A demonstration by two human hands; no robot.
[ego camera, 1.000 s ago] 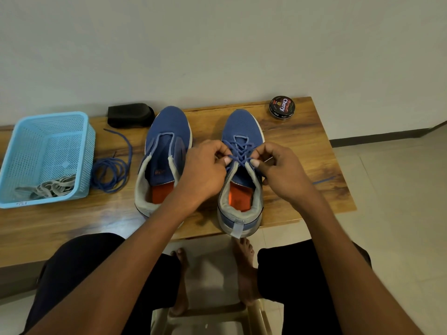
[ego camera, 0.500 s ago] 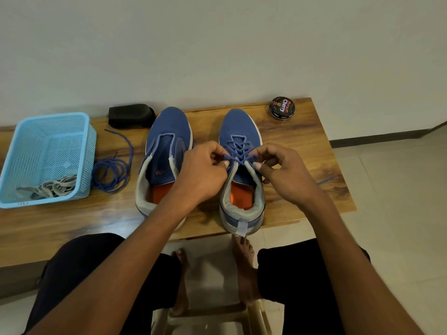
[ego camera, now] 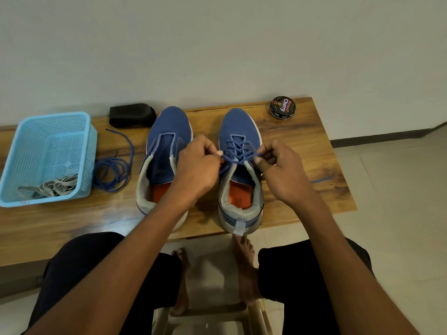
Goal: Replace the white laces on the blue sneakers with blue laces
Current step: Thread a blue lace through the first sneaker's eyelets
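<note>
Fingers of left hand (ego camera: 197,165) and right hand (ego camera: 281,169) curled tight, each pinching the blue lace (ego camera: 238,153) | right sneaker (ego camera: 239,170) on counter (ego camera: 72,221), toe toward wall, long axis front-to-back | left sneaker (ego camera: 164,151) beside it, unlaced, parallel | spare blue lace (ego camera: 112,171) coiled by basket (ego camera: 48,155)

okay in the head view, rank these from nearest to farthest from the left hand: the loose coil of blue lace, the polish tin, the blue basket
From the left hand:
1. Loose blue lace coil, on the table to its left.
2. Polish tin, back right corner.
3. Blue basket, far left end.
The tin and basket's near wall are close; that order is tentative.
</note>
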